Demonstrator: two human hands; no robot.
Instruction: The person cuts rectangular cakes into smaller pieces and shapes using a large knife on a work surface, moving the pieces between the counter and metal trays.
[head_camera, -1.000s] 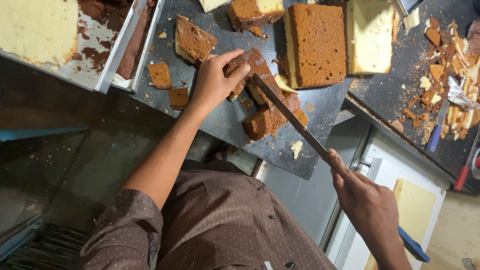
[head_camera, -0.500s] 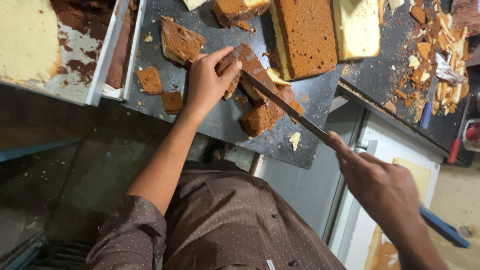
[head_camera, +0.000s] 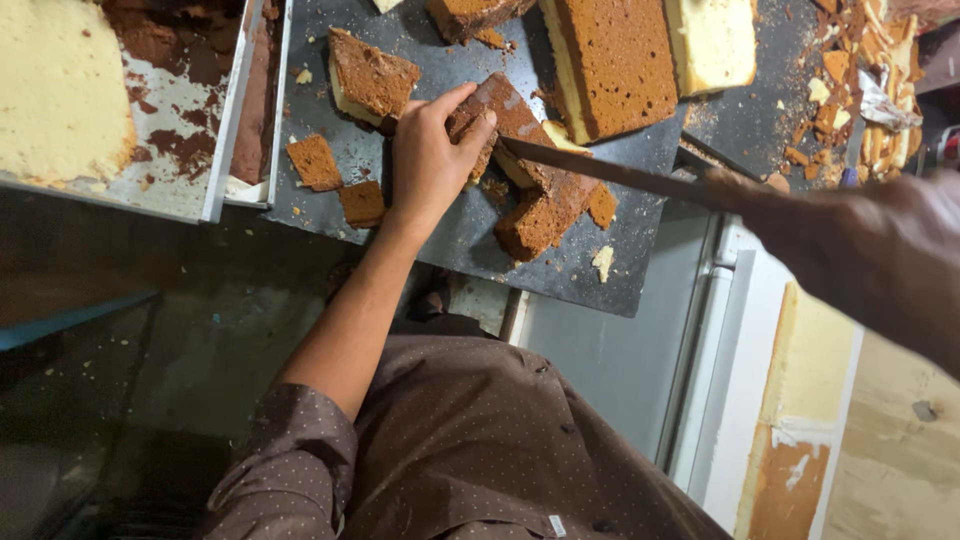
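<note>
Scanning from the left: one metal tray (head_camera: 225, 150) sits at the counter's edge, a pale sheet of sponge (head_camera: 60, 90) in it beside dark baked-on residue. Next comes the dark slate counter (head_camera: 590, 285) with two small brown crust squares (head_camera: 315, 162) near its left edge and one thicker wedge of brown-topped cake (head_camera: 370, 72) above them. My left hand (head_camera: 430, 160) lies just right of those, palm down, fingers curled and pressing on the near end of the long brown cake strip (head_camera: 535, 185); it steadies rather than lifts. That strip runs diagonally, upper left to lower right, so most of its length lies to the right of and below my left hand. One long knife (head_camera: 610, 172) crosses the strip almost at right angles to it, tip touching the cake just beside my left fingertips, blade leading off right to my right hand (head_camera: 850, 250). That hand is blurred and close to the lens, closed around the handle as far as I can tell. Left hand is clearly the nearer one to the strip. Beyond the strip: one large brown slab (head_camera: 615, 60), one pale yellow slab (head_camera: 712, 42) beside it, then a scatter of trimmings (head_camera: 850, 100), too many to count.
</note>
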